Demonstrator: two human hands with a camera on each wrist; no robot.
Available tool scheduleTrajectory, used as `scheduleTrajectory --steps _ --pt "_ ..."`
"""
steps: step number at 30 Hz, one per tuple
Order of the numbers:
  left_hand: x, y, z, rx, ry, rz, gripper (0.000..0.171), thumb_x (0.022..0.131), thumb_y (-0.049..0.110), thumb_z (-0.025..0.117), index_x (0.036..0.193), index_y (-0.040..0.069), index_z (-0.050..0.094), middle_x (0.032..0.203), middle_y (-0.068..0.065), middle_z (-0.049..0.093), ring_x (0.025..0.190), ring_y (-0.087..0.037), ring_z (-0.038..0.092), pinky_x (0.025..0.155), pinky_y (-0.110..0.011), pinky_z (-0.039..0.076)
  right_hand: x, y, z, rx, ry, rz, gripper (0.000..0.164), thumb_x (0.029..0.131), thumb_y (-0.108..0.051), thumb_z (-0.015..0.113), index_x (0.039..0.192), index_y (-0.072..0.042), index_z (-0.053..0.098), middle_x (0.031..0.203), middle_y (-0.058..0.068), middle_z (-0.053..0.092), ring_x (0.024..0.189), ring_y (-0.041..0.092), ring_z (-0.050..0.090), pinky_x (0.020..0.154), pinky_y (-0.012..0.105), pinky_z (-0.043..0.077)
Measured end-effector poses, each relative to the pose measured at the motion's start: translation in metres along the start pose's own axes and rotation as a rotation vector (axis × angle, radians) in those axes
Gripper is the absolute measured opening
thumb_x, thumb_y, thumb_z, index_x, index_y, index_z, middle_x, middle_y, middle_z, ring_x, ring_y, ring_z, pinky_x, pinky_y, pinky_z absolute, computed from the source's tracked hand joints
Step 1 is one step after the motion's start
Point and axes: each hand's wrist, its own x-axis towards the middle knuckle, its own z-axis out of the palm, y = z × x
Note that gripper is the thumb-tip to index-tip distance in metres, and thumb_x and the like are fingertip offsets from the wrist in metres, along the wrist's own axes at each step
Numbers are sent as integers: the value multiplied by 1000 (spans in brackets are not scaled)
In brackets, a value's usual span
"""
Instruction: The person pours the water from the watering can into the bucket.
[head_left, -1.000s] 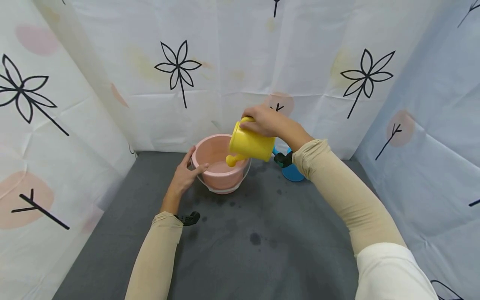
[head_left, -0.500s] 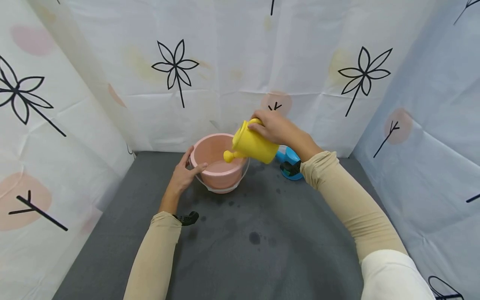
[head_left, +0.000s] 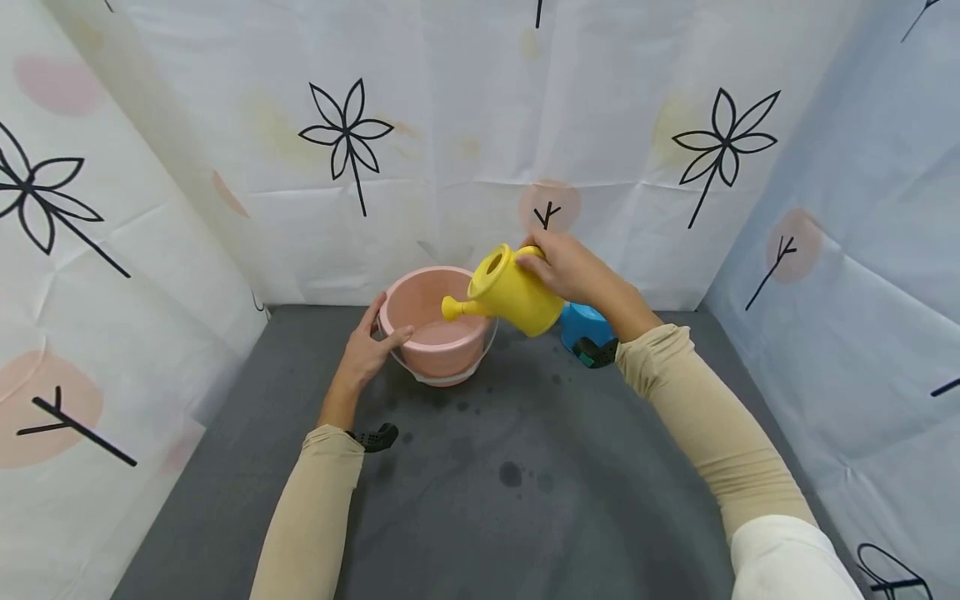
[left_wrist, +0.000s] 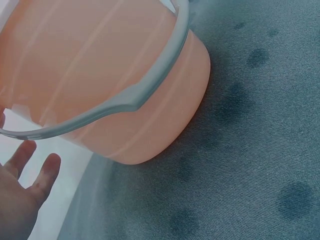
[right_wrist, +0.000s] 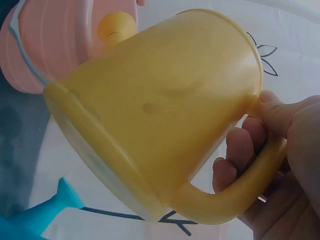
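Yellow plastic forms the tilted watering can (head_left: 521, 293), its spout (head_left: 467, 309) over the pink bucket (head_left: 442, 363), its handle (right_wrist: 232, 202) gripped by the right hand (head_left: 570, 265). The left hand (head_left: 365, 348), thumb and fingers spread, touches the bucket, upright on the grey table (head_left: 450, 508). Either container's contents are unclear.

In the head view the right hand (head_left: 573, 271) hides most of the handle on the yellow watering can (head_left: 521, 298), whose contents cannot be told. Behind that hand's wrist, a blue object (head_left: 583, 321) is partly covered; the lower left corner of the right wrist view cuts it off. There, the can's body conceals most of its spout. Nearest the left hand (head_left: 366, 350), itself cropped in the left wrist view, the pink bucket (head_left: 442, 362) runs past the top and left edges.
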Motion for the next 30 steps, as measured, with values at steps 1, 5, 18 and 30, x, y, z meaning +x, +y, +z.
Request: scheduleTrajectory --steps 1,5,18,30 --pt "1 0 0 0 1 3 92 88 55 74 158 55 15 172 -5 17 159 -31 21 122 -62 29 -2 1 0 1 1 8 24 107 -22 53 119 -2 57 109 15 66 89 26 60 82 39 51" --pt "2 -2 0 3 3 13 93 88 55 74 159 54 14 172 -6 17 159 -32 20 122 -63 28 -11 5 2 10 23 25 25 108 -22 52 121 -1 57 112 15 65 93 26 61 84 40 52" --pt "2 -2 -2 -16 -7 -3 92 90 49 74 159 54 13 172 -6 16 159 -31 20 122 -61 29 -37 27 33 187 205 43 28 110 -21 44 121 3 50 95 17 56 83 27 51 78 40 46" --pt "-4 10 -2 -23 -22 -48 94 92 42 74 163 42 13 172 -11 17 159 -33 19 123 -61 27 -63 40 48 425 281 112 32 110 -21 44 129 4 48 113 22 60 102 33 61 95 45 56"
